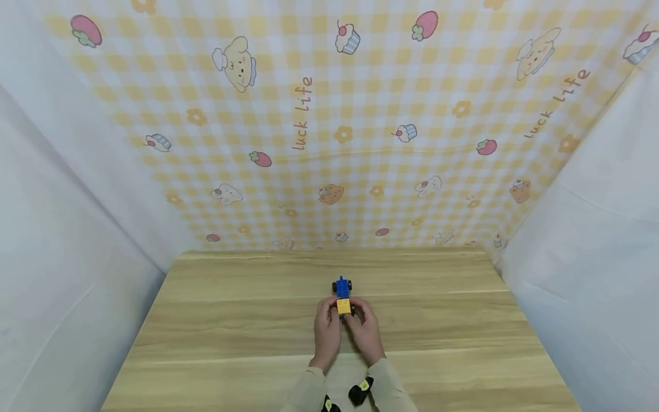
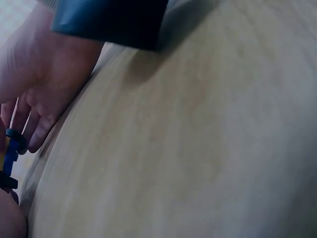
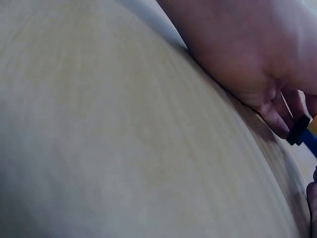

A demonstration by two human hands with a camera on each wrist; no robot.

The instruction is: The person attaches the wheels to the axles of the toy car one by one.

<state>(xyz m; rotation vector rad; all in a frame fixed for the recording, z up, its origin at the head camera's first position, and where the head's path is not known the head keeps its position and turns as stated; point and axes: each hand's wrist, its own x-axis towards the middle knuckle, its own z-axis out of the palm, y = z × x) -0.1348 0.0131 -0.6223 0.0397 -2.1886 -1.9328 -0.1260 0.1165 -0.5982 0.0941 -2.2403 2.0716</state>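
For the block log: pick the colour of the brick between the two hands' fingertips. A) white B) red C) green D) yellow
D: the head view shows the left hand and right hand pinching a yellow brick on the blue toy car.

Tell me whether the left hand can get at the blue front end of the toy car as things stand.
Probably yes. The left hand already grips the yellow rear of the toy car, the right hand beside it, and bare wooden table lies around the blue front.
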